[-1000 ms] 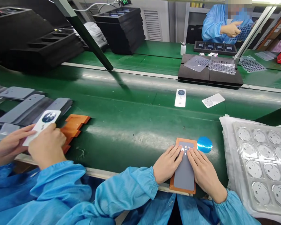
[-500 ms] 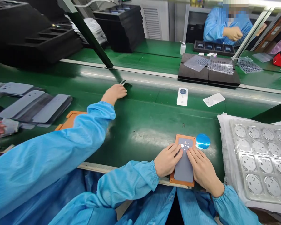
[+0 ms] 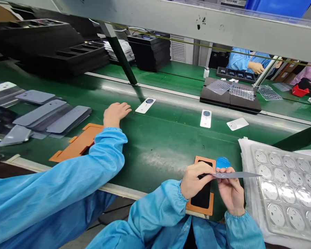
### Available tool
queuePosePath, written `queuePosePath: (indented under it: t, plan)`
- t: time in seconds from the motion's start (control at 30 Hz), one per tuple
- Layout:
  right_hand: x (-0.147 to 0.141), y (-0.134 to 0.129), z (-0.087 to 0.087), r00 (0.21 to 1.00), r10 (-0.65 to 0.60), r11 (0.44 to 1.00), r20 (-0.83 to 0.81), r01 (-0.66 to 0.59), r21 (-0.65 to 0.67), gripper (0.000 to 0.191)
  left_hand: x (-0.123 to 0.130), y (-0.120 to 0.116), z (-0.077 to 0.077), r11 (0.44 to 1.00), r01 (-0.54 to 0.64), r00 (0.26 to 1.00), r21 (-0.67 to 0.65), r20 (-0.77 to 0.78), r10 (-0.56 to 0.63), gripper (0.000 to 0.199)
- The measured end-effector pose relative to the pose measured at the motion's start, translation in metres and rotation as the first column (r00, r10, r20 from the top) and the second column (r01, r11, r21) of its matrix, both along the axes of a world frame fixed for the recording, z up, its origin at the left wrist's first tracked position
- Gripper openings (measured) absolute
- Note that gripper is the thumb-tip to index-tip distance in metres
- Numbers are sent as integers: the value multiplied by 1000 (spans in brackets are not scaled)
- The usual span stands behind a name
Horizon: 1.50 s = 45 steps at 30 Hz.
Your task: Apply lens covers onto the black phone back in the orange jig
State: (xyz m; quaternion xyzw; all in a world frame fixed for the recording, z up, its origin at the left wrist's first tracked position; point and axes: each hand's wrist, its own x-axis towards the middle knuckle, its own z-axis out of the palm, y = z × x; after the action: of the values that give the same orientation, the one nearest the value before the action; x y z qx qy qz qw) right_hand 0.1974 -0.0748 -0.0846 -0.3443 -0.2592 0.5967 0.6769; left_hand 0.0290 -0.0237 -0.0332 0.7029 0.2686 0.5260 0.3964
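A thin grey phone back panel (image 3: 239, 175) is held up almost edge-on above the bench. My left hand (image 3: 197, 178) pinches its left end between thumb and fingers. My right hand (image 3: 230, 190) has its fingers closed on the panel's edge from behind and below, palm facing me. Beneath my hands lies an orange fixture (image 3: 209, 204) with a black recessed bed (image 3: 201, 197), partly covered by my left hand. A shiny blue round film (image 3: 223, 162) sits just beyond my right fingertips.
A clear tray (image 3: 269, 192) of white round pieces stands at right. White cards (image 3: 205, 121) lie ahead. A co-worker's hand (image 3: 116, 114) reaches in from the left, near another orange fixture (image 3: 77, 145) and stacked grey panels (image 3: 67, 119). A post (image 3: 121, 58) rises behind.
The grey panel has left the orange fixture and is now lifted and tilted in both my hands. The co-worker's hand has drawn back from a white card. My view has tilted up.
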Motion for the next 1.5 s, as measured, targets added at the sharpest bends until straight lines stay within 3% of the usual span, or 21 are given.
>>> queuePosePath:
  t: [0.27,0.53,0.8,0.93,1.03,1.1,1.2,1.33,1.43,1.5]
  plan:
    - [-1,5,8,992,33,999,-118,-34,-14,17,-2,1,7,949,-84,995,305,-17,93,17]
    - [-7,6,9,988,35,999,-149,-39,-24,16,7,-9,18,913,-168,983,372,-9,185,13]
    - [-6,4,8,997,17,1000,-77,-18,-17,21,7,-12,13,878,-209,966,431,-50,255,11]
    - [-7,6,10,997,-35,997,74,30,65,23,4,-11,10,934,-167,969,317,-123,215,5]
    - [-10,7,4,961,-129,988,246,104,111,20,1,-10,0,996,-92,980,6,-177,92,9]
    - [-14,11,0,925,-181,983,335,165,75,20,-1,-5,-9,963,-70,985,-260,-171,26,15]
    - [-23,37,2,903,-139,989,407,151,3,23,-6,16,-20,866,-50,997,-497,-70,18,22]
    - [-44,120,31,927,-65,997,370,72,-5,37,-18,74,-25,826,-44,981,-562,133,143,38]
    - [-68,189,52,918,38,999,395,-42,3,49,-29,120,-37,813,-187,923,-551,185,337,52]
    - [-82,219,52,863,113,994,492,-102,-51,45,-36,139,-54,782,-309,897,-541,107,429,58]
